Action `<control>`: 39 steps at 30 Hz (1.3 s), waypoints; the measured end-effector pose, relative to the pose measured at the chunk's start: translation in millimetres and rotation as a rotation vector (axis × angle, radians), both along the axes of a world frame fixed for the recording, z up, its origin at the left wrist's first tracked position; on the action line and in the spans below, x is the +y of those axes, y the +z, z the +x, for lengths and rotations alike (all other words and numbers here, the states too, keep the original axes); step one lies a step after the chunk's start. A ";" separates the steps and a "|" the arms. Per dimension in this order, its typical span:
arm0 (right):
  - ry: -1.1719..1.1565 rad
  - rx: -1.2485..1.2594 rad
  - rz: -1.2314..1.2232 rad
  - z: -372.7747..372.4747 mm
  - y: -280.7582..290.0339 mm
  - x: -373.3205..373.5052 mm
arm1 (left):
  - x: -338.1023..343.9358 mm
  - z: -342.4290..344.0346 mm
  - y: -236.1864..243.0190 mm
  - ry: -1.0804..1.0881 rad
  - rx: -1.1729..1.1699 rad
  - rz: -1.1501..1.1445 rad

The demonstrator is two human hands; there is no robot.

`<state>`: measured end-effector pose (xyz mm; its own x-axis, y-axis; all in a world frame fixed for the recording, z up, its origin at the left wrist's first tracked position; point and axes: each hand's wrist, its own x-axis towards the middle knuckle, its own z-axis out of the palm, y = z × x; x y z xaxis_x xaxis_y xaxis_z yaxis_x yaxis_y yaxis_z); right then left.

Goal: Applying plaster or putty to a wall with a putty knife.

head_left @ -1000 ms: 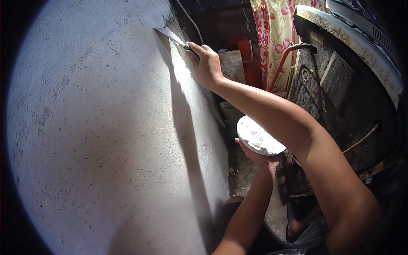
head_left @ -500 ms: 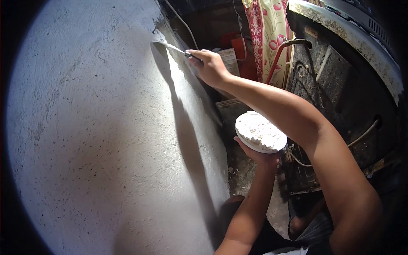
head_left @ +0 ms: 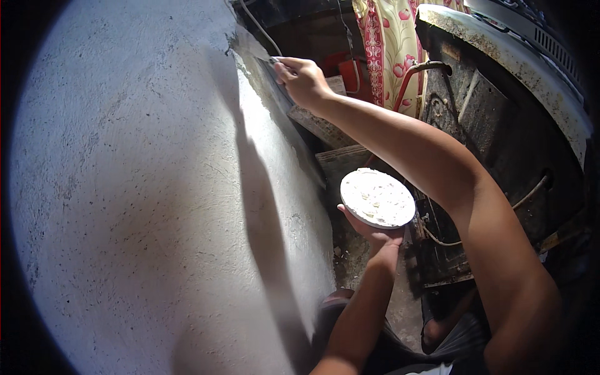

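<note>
My right hand [head_left: 302, 82] is closed around the handle of a putty knife [head_left: 255, 49], whose pale blade lies against the upper edge of the rough whitish wall [head_left: 144, 187]. The blade is partly blurred and blends with the wall. Lower down, away from the wall, my left hand [head_left: 380, 236] supports a round white dish [head_left: 365, 219] from below, its thumb at the left side and its other fingers hidden beneath. Thick, lumpy white putty [head_left: 378, 195] fills the dish to the rim. A long shadow of my arm falls down the wall.
To the right stands a dark, stained metal panel [head_left: 487, 125] with a red hooked pipe [head_left: 409, 84] and a hose. A flowered curtain [head_left: 397, 44] hangs behind. A cable [head_left: 262, 28] runs near the wall's top edge. Debris lies on the floor [head_left: 403, 306].
My right hand has moved slightly up, and the knife's blade now lies at the wall's edge, with less of its neck showing. The dish has shifted a little left and down.
</note>
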<state>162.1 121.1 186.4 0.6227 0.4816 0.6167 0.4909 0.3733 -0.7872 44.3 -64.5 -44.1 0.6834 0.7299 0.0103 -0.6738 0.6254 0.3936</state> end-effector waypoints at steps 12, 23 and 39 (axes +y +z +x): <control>0.079 -0.254 0.015 -29.8 -32.9 0.1 | 9.7 -10.2 28.1 -0.084 0.087 -0.317; 0.068 -0.030 0.006 -25.1 7.2 10.1 | 9.6 -2.3 22.2 0.006 0.048 -0.246; -0.025 -0.155 -0.074 -5.8 -11.9 -2.2 | 10.0 -5.4 25.3 -0.021 0.055 -0.259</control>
<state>156.4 119.0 174.5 0.5352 0.5148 0.6697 0.6168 0.3036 -0.7262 38.9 -54.5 -18.8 0.6928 0.6892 -0.2122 -0.6418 0.7234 0.2543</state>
